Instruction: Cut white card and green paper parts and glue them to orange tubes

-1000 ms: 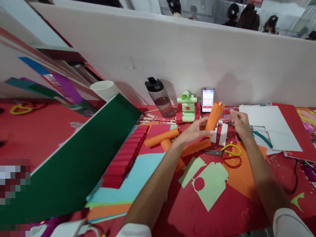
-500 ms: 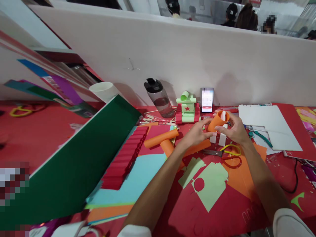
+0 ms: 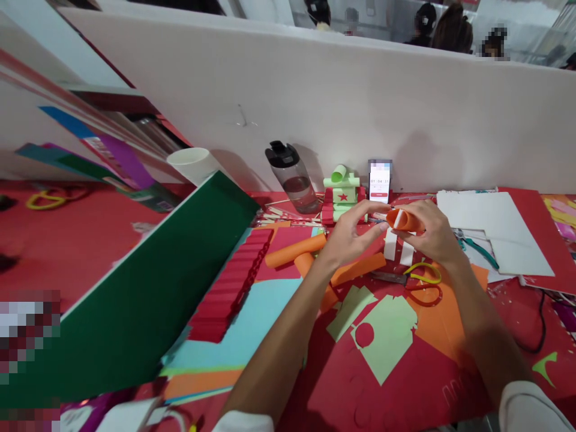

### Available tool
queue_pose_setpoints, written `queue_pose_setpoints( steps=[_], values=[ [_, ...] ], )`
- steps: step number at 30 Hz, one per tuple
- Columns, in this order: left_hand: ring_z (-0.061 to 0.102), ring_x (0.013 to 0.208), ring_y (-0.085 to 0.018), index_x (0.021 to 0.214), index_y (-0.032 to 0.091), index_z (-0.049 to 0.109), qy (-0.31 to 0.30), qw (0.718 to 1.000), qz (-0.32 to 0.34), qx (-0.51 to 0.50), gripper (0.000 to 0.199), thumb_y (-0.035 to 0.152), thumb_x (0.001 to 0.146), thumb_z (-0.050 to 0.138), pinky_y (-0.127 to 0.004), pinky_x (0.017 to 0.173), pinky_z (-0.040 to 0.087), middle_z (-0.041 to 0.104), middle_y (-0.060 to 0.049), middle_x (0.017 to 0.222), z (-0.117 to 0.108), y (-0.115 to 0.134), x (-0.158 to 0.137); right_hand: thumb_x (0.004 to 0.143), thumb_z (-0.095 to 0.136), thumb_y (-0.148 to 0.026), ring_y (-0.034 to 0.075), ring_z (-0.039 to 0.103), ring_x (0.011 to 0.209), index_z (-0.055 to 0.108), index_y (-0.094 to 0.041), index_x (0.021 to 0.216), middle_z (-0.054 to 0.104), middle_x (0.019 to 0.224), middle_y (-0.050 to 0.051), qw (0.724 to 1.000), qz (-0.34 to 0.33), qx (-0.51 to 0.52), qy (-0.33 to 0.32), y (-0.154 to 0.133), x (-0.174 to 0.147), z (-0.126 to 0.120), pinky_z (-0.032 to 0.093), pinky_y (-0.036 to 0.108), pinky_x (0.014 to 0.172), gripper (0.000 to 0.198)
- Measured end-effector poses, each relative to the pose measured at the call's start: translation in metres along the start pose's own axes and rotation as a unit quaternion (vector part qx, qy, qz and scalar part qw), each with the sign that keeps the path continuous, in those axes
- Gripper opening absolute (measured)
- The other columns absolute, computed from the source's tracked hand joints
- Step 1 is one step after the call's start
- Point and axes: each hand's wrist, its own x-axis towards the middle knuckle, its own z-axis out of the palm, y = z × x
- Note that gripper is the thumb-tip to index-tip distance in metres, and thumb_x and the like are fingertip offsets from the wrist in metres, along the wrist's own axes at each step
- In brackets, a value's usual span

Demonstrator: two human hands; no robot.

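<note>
An orange paper roll [image 3: 411, 222] is held in my right hand [image 3: 435, 233], its fingers and thumb wrapped round it. The roll lies sideways with its squeezed opening towards the left, and a white strip shows inside. My left hand [image 3: 353, 235] is beside that opening, thumb and fingers apart, fingertips close to the rim; whether they touch is unclear. Below the hands are white strips [image 3: 390, 245] and scissors [image 3: 420, 279] with yellow and red handles. More orange paper rolls [image 3: 294, 250] lie left of them. A green and red paper model [image 3: 342, 197] stands behind my left hand.
A water bottle [image 3: 294, 180] and a phone [image 3: 380, 180] stand by the white partition [image 3: 315, 102]. A green board [image 3: 148, 288] leans at left, beside corrugated red paper [image 3: 229, 288]. Green paper scraps [image 3: 387, 342] lie in front; pliers [image 3: 481, 252] and white board [image 3: 508, 240] at right.
The orange roll has tipped from upright to sideways, its opening now facing left and flattened. My left hand has come off the roll and moved slightly left.
</note>
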Motion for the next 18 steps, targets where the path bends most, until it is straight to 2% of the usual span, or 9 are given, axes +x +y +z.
queue_pose_setpoints(
  steps=[4, 8, 13, 18],
  values=[
    [0.068, 0.105, -0.021, 0.107, 0.024, 0.069, 0.032, 0.997, 0.042, 0.06, 0.02, 0.039, 0.095, 0.071, -0.04, 0.097, 0.052, 0.074, -0.006, 0.109, 0.004, 0.004, 0.0, 0.093, 0.073, -0.032, 0.031, 0.064, 0.104, 0.066, -0.031, 0.129, 0.073, 0.111, 0.009, 0.998, -0.01, -0.046, -0.029, 0.005, -0.002, 0.005, 0.051, 0.05, 0.091, 0.037],
    [0.066, 0.097, -0.02, 0.097, 0.023, 0.067, 0.043, 0.995, 0.05, 0.078, 0.014, 0.036, 0.097, 0.068, -0.037, 0.091, 0.052, 0.072, -0.005, 0.1, 0.007, 0.004, 0.001, 0.095, 0.07, -0.031, 0.033, 0.063, 0.106, 0.063, -0.031, 0.135, 0.074, 0.114, 0.008, 0.997, -0.016, -0.058, -0.043, 0.006, -0.004, 0.009, 0.049, 0.051, 0.092, 0.041],
    [0.065, 0.092, -0.018, 0.093, 0.021, 0.066, 0.047, 0.995, 0.046, 0.073, 0.011, 0.03, 0.099, 0.064, -0.034, 0.086, 0.051, 0.07, -0.004, 0.094, 0.006, 0.005, 0.004, 0.092, 0.074, -0.03, 0.032, 0.064, 0.101, 0.064, -0.028, 0.126, 0.074, 0.109, 0.009, 0.997, -0.01, -0.069, -0.024, 0.004, -0.004, 0.011, 0.049, 0.049, 0.089, 0.035],
    [0.063, 0.089, -0.018, 0.09, 0.021, 0.064, 0.045, 0.995, 0.045, 0.077, 0.012, 0.027, 0.099, 0.061, -0.034, 0.085, 0.05, 0.068, -0.003, 0.091, 0.005, 0.004, 0.004, 0.093, 0.071, -0.026, 0.031, 0.064, 0.101, 0.063, -0.026, 0.122, 0.073, 0.107, 0.009, 0.995, -0.023, -0.086, -0.034, 0.004, -0.005, 0.01, 0.048, 0.047, 0.088, 0.031]
  ],
)
